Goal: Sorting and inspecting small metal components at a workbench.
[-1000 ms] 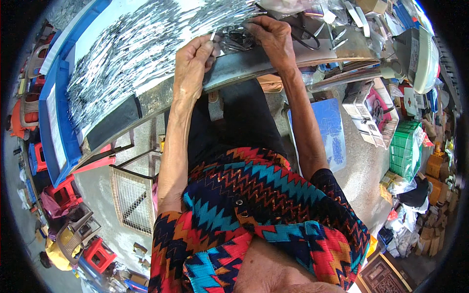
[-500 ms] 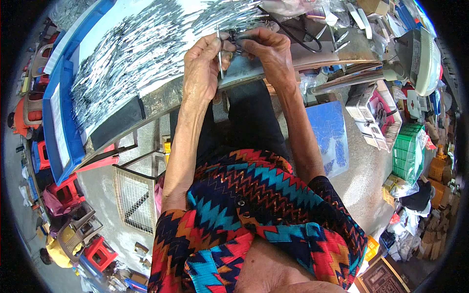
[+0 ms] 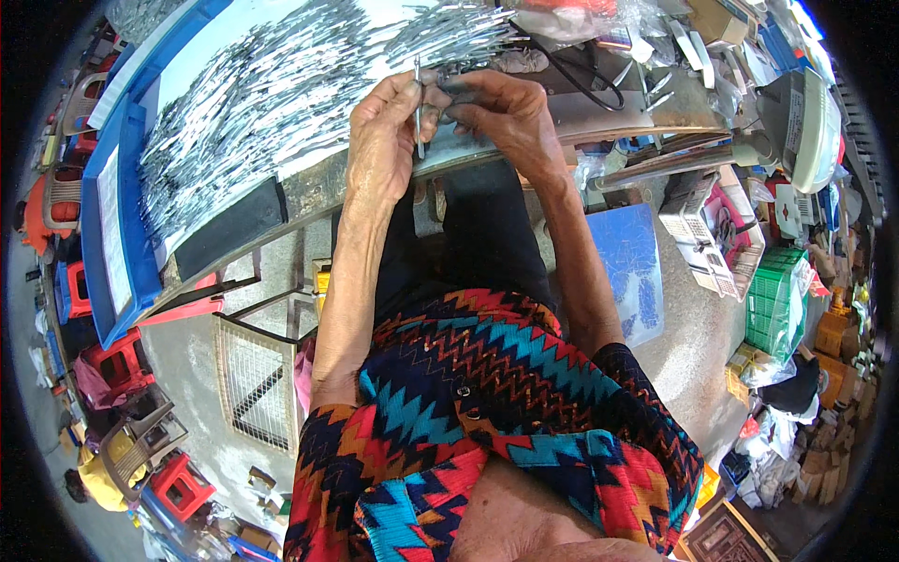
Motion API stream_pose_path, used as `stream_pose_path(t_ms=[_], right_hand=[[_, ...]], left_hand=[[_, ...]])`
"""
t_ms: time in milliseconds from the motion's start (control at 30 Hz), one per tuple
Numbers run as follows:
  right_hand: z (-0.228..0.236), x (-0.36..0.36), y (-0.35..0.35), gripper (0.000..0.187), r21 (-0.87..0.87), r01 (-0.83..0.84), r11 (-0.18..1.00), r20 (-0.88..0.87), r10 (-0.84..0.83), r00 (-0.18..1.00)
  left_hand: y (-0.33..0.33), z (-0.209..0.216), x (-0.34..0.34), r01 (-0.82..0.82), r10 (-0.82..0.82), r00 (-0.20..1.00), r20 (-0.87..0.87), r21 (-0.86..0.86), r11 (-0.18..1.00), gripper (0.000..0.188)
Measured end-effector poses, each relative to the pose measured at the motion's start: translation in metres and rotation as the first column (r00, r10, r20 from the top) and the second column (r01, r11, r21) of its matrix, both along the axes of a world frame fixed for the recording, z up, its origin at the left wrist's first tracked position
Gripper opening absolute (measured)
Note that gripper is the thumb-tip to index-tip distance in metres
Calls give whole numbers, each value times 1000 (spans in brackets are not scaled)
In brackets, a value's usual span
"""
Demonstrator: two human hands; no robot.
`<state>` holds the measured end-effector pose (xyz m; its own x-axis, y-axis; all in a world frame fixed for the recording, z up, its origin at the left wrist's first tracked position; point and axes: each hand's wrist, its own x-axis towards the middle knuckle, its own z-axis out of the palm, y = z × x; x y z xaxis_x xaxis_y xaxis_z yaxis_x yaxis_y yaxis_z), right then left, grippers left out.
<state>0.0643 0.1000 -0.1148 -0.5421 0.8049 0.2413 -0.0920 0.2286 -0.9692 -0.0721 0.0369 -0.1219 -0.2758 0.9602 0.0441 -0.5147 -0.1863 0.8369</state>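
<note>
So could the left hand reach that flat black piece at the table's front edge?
Probably yes: nothing seems to block the left hand along the table's front edge toward the flat black piece on its left. The slim rod it pinches might hinder grasping, though.

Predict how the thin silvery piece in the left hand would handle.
The thin silvery piece looks stiff, extending straight both ways from the left hand. Being so slender, it is probably light; its shiny surface may be slippery.
</note>
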Motion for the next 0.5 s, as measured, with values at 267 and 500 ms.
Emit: stream_pose_path(t_ms=[267,500], right_hand=[[-1,-21,-1,21,-79,-143,987,-149,130,980],[9,-34,-6,24,-155,-236,959,-133,217,967]], left_hand=[[-23,19,-18,-199,196,958,-211,5,980,15],[-40,29,-27,-254,248,937,-245,8,967,15]])
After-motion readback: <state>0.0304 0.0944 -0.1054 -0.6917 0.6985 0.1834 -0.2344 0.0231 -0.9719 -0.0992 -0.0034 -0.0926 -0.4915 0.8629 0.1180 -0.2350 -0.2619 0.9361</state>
